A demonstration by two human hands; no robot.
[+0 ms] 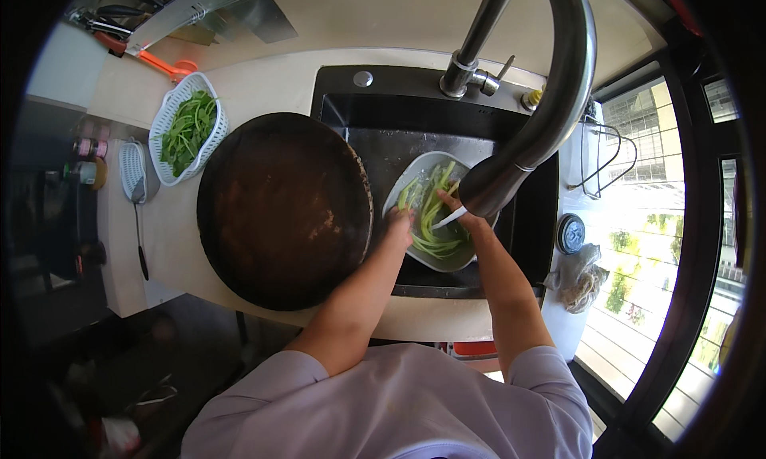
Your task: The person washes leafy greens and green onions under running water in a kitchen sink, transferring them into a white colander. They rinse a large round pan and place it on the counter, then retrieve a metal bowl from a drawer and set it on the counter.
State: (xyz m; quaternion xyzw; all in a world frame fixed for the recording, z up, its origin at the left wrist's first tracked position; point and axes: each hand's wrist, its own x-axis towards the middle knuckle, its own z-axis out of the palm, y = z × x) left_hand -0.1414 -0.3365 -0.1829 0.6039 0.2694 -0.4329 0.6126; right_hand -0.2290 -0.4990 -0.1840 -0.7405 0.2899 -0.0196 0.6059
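A pale grey plastic basin (pixel 432 264) stands in the black sink, with water and long green vegetable stems (pixel 428 215) inside. My left hand (pixel 400 221) is at the basin's left rim, its fingers closed around some stems. Among the stems on the other side lies my right hand (pixel 459 208), touching them. The faucet head partly covers it, so its grip is unclear. From the dark metal faucet (pixel 499 181), a white stream of water (pixel 449 218) runs down into the basin beside my right wrist.
Left of the sink (pixel 413 137), a large round dark pan or lid (pixel 281 214) covers much of the counter. Beyond it are a white basket (pixel 157 137) of leafy greens (pixel 190 130), a long-handled strainer (pixel 139 184) and an orange tool (pixel 170 67). A mesh scrubber (pixel 583 285) lies by the window.
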